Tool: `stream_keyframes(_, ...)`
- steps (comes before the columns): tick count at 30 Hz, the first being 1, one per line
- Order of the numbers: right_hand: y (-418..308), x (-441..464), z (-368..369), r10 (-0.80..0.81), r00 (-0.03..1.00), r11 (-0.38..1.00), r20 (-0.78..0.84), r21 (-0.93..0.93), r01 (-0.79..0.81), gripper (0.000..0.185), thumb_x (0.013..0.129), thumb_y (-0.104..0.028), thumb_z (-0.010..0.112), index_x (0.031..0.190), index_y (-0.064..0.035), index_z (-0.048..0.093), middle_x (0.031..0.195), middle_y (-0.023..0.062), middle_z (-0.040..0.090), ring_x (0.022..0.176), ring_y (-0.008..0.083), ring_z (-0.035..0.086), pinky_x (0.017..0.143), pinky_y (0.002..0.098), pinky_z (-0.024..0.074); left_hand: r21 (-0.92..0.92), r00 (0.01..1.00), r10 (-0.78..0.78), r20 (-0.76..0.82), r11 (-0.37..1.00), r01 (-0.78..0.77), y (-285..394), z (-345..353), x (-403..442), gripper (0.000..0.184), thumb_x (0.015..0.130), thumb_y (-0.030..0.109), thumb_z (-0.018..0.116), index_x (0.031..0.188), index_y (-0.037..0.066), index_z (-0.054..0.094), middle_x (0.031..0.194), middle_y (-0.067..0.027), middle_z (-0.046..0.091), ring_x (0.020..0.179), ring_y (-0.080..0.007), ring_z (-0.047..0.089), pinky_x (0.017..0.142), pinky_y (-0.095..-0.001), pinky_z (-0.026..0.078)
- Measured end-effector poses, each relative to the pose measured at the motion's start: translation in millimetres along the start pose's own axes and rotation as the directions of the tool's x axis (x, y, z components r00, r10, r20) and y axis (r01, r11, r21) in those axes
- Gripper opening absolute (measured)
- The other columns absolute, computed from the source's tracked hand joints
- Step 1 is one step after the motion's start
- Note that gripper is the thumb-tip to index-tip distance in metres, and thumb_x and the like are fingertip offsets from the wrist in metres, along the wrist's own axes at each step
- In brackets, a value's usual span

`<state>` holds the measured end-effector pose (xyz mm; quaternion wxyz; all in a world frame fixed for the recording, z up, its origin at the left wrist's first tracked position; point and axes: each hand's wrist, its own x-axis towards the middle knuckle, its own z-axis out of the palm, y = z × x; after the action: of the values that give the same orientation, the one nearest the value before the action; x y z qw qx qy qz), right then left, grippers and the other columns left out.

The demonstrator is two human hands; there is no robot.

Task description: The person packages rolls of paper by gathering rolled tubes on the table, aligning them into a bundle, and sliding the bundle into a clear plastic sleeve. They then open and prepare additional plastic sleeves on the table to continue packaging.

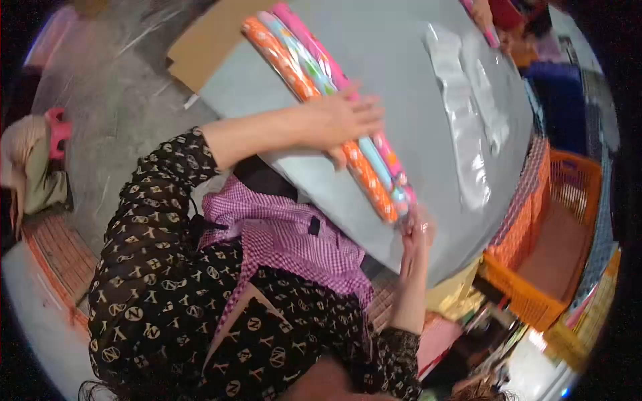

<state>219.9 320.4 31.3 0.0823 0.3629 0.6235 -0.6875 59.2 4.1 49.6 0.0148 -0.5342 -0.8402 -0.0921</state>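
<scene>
A clear plastic pack of three patterned rolls (366,168), looking like gift wrap in orange, light blue and pink, lies slantwise on the grey table (394,47). Across its middle rests my left hand (344,120), palm down, with its fingers stretched out over the rolls. My right hand (418,228) is at the near end of the pack, its fingers closed on the plastic there and somewhat blurred. Further right on the table are shiny clear plastic sleeves (461,120), lying flat and apart from both hands.
An orange plastic crate (528,301) stands off the table's right edge, near patterned rolls or sheets. Brown cardboard (207,43) lies at the table's far left. Another person's hand (481,13) holds a pink roll at the top right. A pink stool (59,134) stands at left.
</scene>
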Motion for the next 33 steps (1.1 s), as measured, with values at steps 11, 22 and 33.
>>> stream_keyframes(11, -13.3, 1.9, 21.6, 0.204, 0.978, 0.939, -0.033, 0.289, -0.186, 0.022, 0.085, -0.011, 0.061, 0.066, -0.0099, 0.051, 0.049, -0.0039, 0.036, 0.037, 0.0077, 0.028, 0.036, 0.024, 0.0223, 0.098, 0.998, -0.06, -0.017, 0.993, 0.061, 0.5, -0.1, 0.0, 0.102, 0.059, 0.062, 0.071, 0.14, 0.009, 0.037, 0.144, -0.0101, 0.04, 0.136, -0.0296, 0.032, 0.112, -0.0542, 0.022)
stream_keyframes(22, -12.5, -36.8, 15.9, 0.135, 0.989, 0.99, 0.057, -0.056, -0.132, 0.022, 0.087, -0.023, 0.066, 0.08, -0.0042, 0.056, 0.057, -0.0032, 0.043, 0.042, 0.0062, 0.035, 0.039, 0.0223, 0.0294, 0.138, 0.997, -0.05, -0.063, 0.989, 0.058, 1.5, -0.6, -0.7, 0.104, 0.056, 0.063, 0.07, 0.139, 0.01, 0.039, 0.139, -0.0098, 0.043, 0.135, -0.0295, 0.034, 0.11, -0.0531, 0.024)
stream_keyframes(33, -5.6, -22.4, 26.4, 0.065, 0.998, 0.994, 0.026, -0.09, -0.063, 0.017, 0.086, -0.018, 0.065, 0.077, -0.0054, 0.056, 0.052, -0.0032, 0.042, 0.038, 0.0064, 0.034, 0.034, 0.023, 0.0241, 0.108, 0.998, -0.069, -0.008, 0.992, 0.07, -2.1, -7.9, -4.9, 0.106, 0.056, 0.067, 0.067, 0.139, 0.006, 0.037, 0.14, -0.0116, 0.042, 0.136, -0.0313, 0.032, 0.11, -0.0559, 0.023)
